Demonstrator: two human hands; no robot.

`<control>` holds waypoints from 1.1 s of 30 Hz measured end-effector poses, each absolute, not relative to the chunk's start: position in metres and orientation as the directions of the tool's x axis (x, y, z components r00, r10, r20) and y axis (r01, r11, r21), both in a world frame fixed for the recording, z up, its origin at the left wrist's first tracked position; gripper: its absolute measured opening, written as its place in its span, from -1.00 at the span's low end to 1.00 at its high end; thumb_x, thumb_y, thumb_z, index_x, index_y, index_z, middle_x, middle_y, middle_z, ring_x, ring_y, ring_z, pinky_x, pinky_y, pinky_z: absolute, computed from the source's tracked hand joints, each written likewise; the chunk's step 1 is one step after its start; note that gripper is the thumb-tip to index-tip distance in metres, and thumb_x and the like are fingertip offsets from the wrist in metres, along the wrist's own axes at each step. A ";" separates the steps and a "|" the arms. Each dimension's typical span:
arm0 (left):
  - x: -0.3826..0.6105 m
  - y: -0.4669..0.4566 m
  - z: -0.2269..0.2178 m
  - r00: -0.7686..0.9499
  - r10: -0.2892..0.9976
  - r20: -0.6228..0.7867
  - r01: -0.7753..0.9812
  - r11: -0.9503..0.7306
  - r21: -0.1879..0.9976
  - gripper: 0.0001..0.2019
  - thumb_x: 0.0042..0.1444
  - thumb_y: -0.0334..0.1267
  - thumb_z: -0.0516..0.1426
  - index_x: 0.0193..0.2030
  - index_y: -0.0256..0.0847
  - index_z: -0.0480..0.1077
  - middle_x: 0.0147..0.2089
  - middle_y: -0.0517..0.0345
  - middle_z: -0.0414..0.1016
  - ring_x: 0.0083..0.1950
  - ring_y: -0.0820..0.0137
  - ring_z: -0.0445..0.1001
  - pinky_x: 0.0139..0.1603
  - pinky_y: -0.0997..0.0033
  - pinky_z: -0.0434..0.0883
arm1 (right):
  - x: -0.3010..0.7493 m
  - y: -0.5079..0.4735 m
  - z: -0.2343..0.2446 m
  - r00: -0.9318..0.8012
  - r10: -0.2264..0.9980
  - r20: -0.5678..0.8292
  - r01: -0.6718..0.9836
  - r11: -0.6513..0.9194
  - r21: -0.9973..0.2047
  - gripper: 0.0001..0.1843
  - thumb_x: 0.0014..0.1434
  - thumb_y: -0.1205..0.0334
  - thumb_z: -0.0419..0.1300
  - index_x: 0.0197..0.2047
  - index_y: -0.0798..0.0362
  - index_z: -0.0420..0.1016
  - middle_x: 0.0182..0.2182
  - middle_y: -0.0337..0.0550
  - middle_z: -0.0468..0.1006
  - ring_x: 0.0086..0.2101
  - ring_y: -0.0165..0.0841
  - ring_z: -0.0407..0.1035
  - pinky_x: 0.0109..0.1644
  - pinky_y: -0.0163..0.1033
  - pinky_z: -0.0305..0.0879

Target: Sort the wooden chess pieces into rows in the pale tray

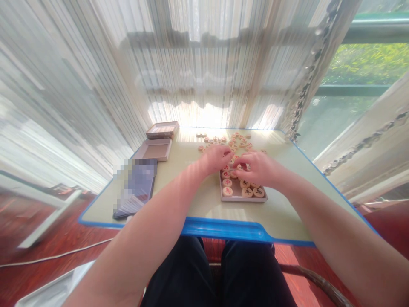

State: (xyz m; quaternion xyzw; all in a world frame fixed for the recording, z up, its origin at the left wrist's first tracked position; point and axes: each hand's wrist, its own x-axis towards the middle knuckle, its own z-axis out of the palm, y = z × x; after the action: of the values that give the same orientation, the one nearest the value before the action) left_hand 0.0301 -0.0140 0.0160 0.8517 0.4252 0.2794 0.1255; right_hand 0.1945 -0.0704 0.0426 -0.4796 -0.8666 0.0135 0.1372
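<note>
A shallow open box [244, 198] holds round wooden xiangqi pieces. Red-marked ones, such as a horse piece [227, 191], line its left side, and black-marked ones, such as another horse piece [258, 192], sit at the right. My left hand [217, 157] is above the box's far left corner, fingers curled together; what they grip, if anything, is hidden. Over the middle and right of the box is my right hand [257, 168], its thumb and index finger bent towards each other close to a piece in the box. I cannot make out what is between these fingertips.
Many loose xiangqi pieces [215, 140] lie scattered on the table [188, 187] beyond my hands. At the left are an open box tray [155, 150], another box [162, 129] behind it, and a dark tablet-like device [137, 187], partly pixelated. A curtain [204, 64] hangs behind the table.
</note>
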 end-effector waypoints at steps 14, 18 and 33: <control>0.031 -0.015 0.017 0.498 0.774 0.391 0.647 -0.631 0.428 -0.69 0.06 -0.21 -0.04 -0.65 -0.25 0.23 -0.61 0.22 0.25 -0.51 0.48 0.18 -0.46 0.45 0.09 | 0.183 -0.070 0.036 -0.467 0.875 0.131 0.880 0.474 -0.028 -0.78 -0.01 0.28 0.07 -0.43 -0.05 0.56 -0.50 -0.19 0.52 -0.35 -0.32 0.32 -0.35 -0.31 0.12; 0.032 -0.015 0.016 0.505 0.775 0.380 0.645 -0.631 0.430 -0.71 0.06 -0.23 -0.04 -0.63 -0.25 0.28 -0.59 0.21 0.28 -0.50 0.48 0.20 -0.45 0.45 0.10 | 0.181 -0.069 0.034 -0.413 0.901 0.134 0.899 0.427 -0.098 -0.77 -0.03 0.30 0.08 -0.38 -0.06 0.57 -0.48 -0.20 0.52 -0.35 -0.33 0.33 -0.33 -0.32 0.13; 0.034 -0.017 0.024 0.376 0.846 0.378 0.670 -0.530 0.520 -0.68 0.09 -0.18 -0.04 -0.56 -0.27 0.39 -0.58 0.19 0.36 -0.47 0.46 0.28 -0.46 0.45 0.14 | 0.179 -0.070 0.034 -0.369 0.911 0.184 0.920 0.386 -0.063 -0.79 -0.05 0.25 0.09 -0.40 -0.09 0.57 -0.49 -0.22 0.53 -0.35 -0.32 0.32 -0.40 -0.30 0.07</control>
State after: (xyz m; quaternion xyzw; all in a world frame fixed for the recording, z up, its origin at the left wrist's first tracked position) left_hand 0.0336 -0.0169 0.0244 0.8175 0.4637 0.3111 0.1413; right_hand 0.1791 -0.0701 0.0339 -0.5536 -0.8270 -0.0252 0.0945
